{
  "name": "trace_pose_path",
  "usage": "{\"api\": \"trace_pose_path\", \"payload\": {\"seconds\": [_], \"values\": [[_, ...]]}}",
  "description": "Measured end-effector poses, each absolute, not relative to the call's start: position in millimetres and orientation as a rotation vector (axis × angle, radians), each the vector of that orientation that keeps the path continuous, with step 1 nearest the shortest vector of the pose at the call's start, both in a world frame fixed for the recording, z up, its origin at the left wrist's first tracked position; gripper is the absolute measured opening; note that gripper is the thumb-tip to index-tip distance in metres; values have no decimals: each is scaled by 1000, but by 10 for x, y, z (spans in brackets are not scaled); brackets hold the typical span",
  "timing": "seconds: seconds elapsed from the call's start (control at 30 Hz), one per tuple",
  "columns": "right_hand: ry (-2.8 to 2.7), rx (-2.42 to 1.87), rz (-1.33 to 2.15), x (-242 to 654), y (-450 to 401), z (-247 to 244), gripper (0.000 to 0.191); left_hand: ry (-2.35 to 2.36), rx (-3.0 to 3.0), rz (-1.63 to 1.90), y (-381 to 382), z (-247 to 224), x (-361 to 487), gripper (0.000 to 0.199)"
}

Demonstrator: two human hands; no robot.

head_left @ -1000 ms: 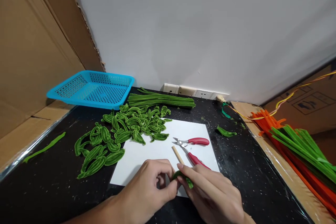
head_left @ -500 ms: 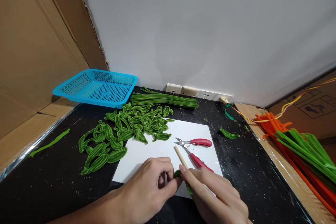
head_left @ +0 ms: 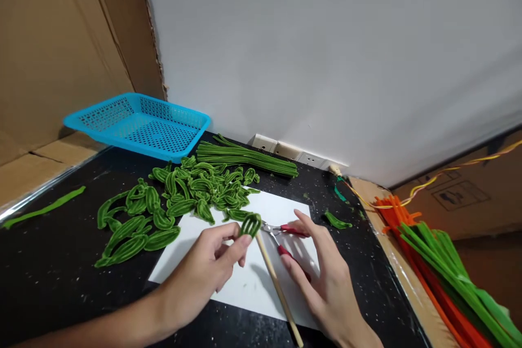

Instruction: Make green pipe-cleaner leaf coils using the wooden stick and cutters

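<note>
A small looped leaf of green pipe cleaner (head_left: 250, 224) is pinched between the thumb and fingers of my left hand (head_left: 204, 263), above the white paper (head_left: 236, 285). My right hand (head_left: 326, 269) is spread over the red-handled nippers (head_left: 270, 229), thumb by the lower handle and fingers by the upper one; whether they touch cannot be made out. The nippers lie on the paper with jaws and handles apart. A thin wooden stick (head_left: 277, 288) rests between my hands, crossing the paper's near edge.
Many similar green leaves (head_left: 199, 187) are heaped left of the paper. Behind them lie a bundle of green pipe cleaners (head_left: 244, 159) and a blue basket (head_left: 98, 136). One leaf (head_left: 337, 221) sits at right. Orange strips (head_left: 393, 217) and green strips (head_left: 444, 266) lie far right.
My right hand has let go of the wooden stick and moved to the nippers. My left hand has lifted the leaf, which now shows clearly. The view has tilted and shifted slightly.
</note>
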State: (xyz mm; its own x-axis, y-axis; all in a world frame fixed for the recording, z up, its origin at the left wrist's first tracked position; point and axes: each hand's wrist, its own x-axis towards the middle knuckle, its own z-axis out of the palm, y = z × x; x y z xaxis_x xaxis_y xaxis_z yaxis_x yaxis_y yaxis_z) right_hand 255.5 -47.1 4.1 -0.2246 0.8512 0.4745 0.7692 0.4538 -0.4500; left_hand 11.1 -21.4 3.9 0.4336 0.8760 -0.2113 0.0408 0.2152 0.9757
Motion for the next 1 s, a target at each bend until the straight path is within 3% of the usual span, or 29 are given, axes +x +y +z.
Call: {"api": "trace_pose_path", "payload": {"seconds": [0.2,0.37,0.63,0.77,1.0], "values": [[-2339,-1524,159,2716,-381,1,65,816,989,986,-62,197,5,45],[-2406,-1459,70,2698,-340,-69,54,755,752,1160,-32,323,-92,49],[-2269,-1444,-20,2717,-330,-169,46,717,896,1025,-8,252,-51,46],[-1917,-1561,161,2750,-347,-179,36,797,1027,1025,8,180,-67,39],[-1295,-1502,634,2801,-306,-108,61,1037,1469,1308,110,263,-124,32]]}}
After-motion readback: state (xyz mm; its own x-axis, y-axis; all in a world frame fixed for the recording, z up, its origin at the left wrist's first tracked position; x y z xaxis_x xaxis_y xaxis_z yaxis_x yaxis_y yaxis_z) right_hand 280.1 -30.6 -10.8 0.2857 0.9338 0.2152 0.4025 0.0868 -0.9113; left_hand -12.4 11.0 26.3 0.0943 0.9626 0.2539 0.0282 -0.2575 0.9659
